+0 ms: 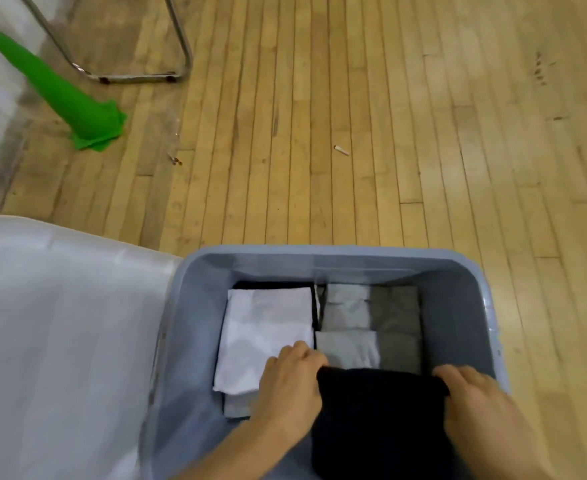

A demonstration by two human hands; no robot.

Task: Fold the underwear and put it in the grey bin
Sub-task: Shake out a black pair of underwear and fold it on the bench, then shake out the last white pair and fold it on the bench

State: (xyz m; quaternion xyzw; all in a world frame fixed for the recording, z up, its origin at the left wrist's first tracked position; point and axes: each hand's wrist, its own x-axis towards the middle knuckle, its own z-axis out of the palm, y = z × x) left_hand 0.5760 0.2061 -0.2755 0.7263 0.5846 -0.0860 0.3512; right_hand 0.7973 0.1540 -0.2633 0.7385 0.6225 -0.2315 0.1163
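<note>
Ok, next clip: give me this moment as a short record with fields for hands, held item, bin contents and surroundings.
left hand: left hand grips the left edge of the black folded underwear
right hand: right hand grips its right edge
held item position: over the near part of the grey bin
bin contents: white folded piece at left, light grey pieces and dark grey pieces to its right
surroundings: wooden floor, green cone, white surface left of bin
</note>
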